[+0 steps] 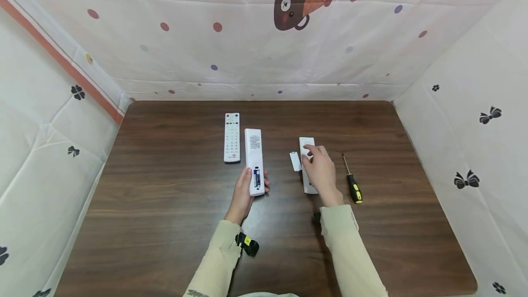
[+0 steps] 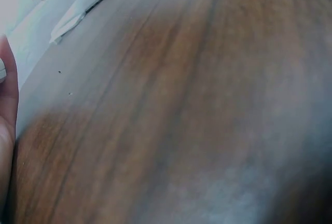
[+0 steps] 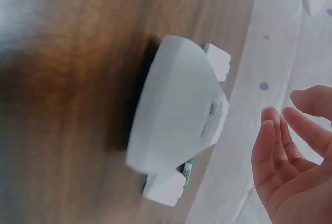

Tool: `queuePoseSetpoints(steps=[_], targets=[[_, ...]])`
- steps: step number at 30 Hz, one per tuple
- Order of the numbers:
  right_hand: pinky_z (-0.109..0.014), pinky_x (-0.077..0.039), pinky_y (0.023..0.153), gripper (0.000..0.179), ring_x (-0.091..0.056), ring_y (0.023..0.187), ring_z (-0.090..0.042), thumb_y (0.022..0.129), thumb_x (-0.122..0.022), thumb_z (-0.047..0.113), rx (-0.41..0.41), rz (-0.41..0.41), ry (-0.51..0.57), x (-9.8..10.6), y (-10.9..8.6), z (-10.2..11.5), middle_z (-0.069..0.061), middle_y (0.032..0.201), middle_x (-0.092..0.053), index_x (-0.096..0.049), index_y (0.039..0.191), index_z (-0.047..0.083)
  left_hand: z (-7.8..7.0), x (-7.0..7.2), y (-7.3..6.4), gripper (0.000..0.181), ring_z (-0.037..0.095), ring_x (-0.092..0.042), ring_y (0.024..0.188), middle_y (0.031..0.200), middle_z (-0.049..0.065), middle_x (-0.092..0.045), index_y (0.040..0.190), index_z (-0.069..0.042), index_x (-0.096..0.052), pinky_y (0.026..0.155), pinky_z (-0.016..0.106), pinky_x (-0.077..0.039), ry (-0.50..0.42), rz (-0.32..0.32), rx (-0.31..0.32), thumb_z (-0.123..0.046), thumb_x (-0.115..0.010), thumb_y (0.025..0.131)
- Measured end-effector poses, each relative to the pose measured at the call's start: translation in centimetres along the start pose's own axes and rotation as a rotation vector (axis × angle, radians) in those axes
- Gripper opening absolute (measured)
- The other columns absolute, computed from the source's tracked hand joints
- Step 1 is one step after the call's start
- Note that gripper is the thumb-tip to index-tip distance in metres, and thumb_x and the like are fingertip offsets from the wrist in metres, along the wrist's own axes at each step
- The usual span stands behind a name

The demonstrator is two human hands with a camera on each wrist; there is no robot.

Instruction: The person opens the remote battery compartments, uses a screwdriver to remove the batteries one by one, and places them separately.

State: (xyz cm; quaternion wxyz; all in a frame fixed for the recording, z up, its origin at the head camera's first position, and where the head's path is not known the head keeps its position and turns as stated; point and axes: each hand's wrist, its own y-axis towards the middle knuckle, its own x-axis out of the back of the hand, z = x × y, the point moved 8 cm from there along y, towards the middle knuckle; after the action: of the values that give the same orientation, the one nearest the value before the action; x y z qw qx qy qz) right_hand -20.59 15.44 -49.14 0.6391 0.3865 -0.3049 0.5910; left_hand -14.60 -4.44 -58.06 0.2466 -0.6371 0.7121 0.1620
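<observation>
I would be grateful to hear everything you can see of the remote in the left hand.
The remote is long, slim, white and plastic-looking. Its back faces up, with grey print towards the far end and an uncovered battery compartment near the other; at least one dark blue battery shows inside. The left hand grips its near end, thumb on one side, fingers on the other. It points away across the table; whether the two touch is unclear.
</observation>
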Motion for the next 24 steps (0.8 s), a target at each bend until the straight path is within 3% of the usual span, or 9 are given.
queuePoseSetpoints(steps=[8, 17, 20, 24], targets=[[-0.034, -0.04, 0.064, 0.03, -0.052, 0.079, -0.019, 0.086, -0.057, 0.021, -0.124, -0.092, 0.111, 1.6, -2.2, -3.0, -0.006, 0.093, -0.054, -0.059, 0.113, 0.009, 0.1, -0.1, 0.1, 0.05, 0.024, -0.057, 0.084, 0.117, 0.032, -0.041, 0.133, -0.013, -0.031, 0.067, 0.038, -0.052, 0.005, 0.005, 0.001, -0.044, -0.031, 0.094], [-0.044, -0.031, 0.085, 0.035, -0.04, 0.103, -0.029, 0.084, -0.056, 0.02, -0.411, -0.308, 0.219, 3.9, -6.0, -9.6, -0.01, 0.107, -0.054, -0.056, 0.118, 0.01, -0.1, 0.1, -0.1, 0.05, 0.023, -0.058, 0.083, 0.116, 0.029, -0.044, 0.132, -0.008, -0.03, 0.067, 0.038, -0.052, -0.008, 0.002, -0.01, -0.042, -0.029, 0.095], [-0.049, -0.025, 0.088, 0.039, -0.03, 0.112, -0.032, 0.085, -0.055, 0.023, -0.519, -0.296, 0.203, 4.3, -7.2, -11.7, -0.014, 0.119, -0.044, -0.053, 0.122, 0.011, -0.1, 0.0, 0.0, 0.05, 0.024, -0.058, 0.084, 0.115, 0.027, -0.046, 0.132, -0.007, -0.031, 0.067, 0.038, -0.052, -0.008, 0.007, -0.013, -0.042, -0.029, 0.095], [-0.055, -0.019, 0.088, 0.047, -0.019, 0.117, -0.036, 0.086, -0.054, 0.026, -0.625, -0.187, 0.197, 3.9, -8.1, -13.6, -0.02, 0.128, -0.031, -0.045, 0.129, 0.01, -0.1, 0.0, 0.0, 0.051, 0.024, -0.057, 0.084, 0.114, 0.024, -0.048, 0.131, -0.009, -0.033, 0.067, 0.037, -0.052, -0.013, 0.003, -0.006, -0.044, -0.032, 0.094]])
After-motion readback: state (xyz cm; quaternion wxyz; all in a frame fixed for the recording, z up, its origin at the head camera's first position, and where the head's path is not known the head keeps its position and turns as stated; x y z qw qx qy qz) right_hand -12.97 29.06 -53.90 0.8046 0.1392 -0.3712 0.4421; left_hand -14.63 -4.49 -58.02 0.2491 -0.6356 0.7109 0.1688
